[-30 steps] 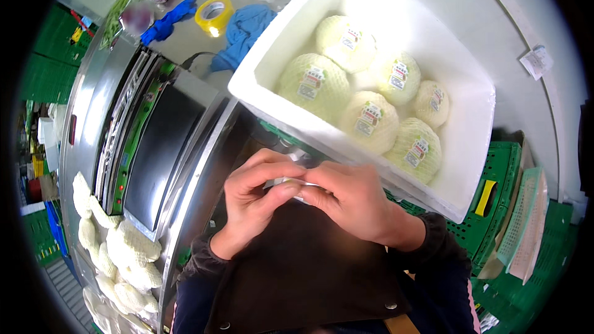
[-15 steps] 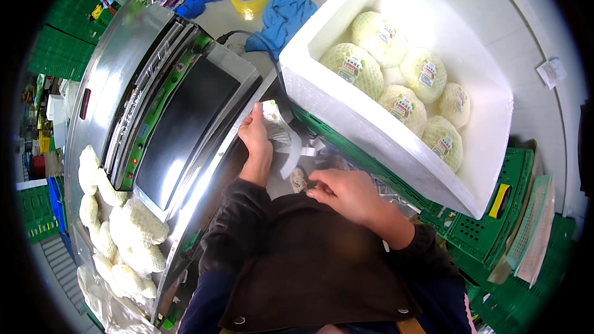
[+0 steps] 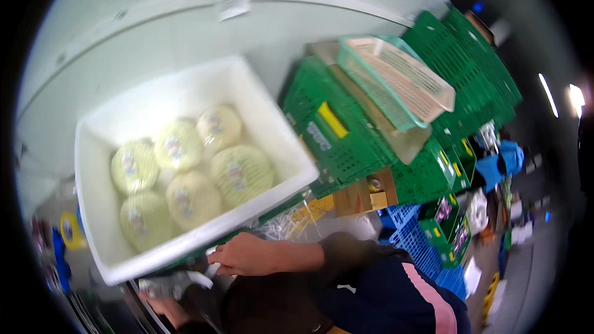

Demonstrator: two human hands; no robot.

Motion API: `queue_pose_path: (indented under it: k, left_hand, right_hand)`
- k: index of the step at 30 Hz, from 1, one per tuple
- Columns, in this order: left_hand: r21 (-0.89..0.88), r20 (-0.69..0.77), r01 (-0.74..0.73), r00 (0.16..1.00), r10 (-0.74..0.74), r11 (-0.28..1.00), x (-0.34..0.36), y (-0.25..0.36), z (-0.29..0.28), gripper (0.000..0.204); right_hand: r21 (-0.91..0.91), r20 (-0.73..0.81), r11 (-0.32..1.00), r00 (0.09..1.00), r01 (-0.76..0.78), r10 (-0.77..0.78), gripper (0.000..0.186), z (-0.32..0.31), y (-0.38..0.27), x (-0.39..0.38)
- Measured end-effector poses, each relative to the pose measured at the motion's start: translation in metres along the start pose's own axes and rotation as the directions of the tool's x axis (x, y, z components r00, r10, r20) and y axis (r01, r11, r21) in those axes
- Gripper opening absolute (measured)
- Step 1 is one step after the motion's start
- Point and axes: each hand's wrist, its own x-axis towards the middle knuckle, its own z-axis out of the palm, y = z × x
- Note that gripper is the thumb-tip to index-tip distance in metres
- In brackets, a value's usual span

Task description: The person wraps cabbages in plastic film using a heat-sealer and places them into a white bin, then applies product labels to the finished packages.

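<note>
In the head view, blurred by motion, the left hand (image 3: 166, 310) is low at the left, partly cut off by the dark rim, its fingers against a pale label strip (image 3: 159, 287); I cannot tell whether they grip it. The strip lies just ahead of those fingers, its long axis running sideways toward the right hand (image 3: 247, 255), with a white end bending down on that side. The right hand is curled, thumb and fingers pinching a small white piece (image 3: 213, 266) that points toward the left hand. Ahead of both hands stands a white foam box (image 3: 185, 99) with six netted round fruits (image 3: 193, 203). Ahead and right of the right hand are a green crate (image 3: 356, 148) and a cardboard box (image 3: 346, 202).
</note>
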Motion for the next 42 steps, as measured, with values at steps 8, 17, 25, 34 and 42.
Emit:
queue_pose_path:
  k: [8,17,25,34,42]
  left_hand:
    - [0.153,-0.051,0.513,0.858,-0.512,0.845,-0.085,0.059,0.033,0.068]
    - [0.413,-0.157,0.670,0.719,-0.677,0.617,-0.108,0.073,0.042,0.079]
    - [0.527,-0.200,0.639,0.734,-0.649,0.560,-0.169,0.071,0.079,0.074]
    - [0.805,0.185,0.315,0.672,-0.717,0.503,-0.184,0.055,0.119,0.037]
    - [0.833,0.300,0.142,0.696,-0.652,0.535,-0.202,0.062,0.149,0.025]
  right_hand:
    - [-0.204,-0.888,0.894,0.461,-0.399,0.003,0.020,-0.232,0.010,-0.117]
    - [-0.355,-0.594,0.141,0.340,-0.924,0.729,0.069,-0.422,0.217,-0.332]
    - [-0.145,0.016,0.090,0.089,-0.985,0.996,0.071,-0.387,0.221,-0.298]
    - [0.128,-0.239,0.111,0.078,-0.986,0.968,0.036,-0.360,0.240,-0.312]
    - [0.255,-0.270,0.141,0.069,-0.957,0.960,0.042,-0.352,0.253,-0.329]
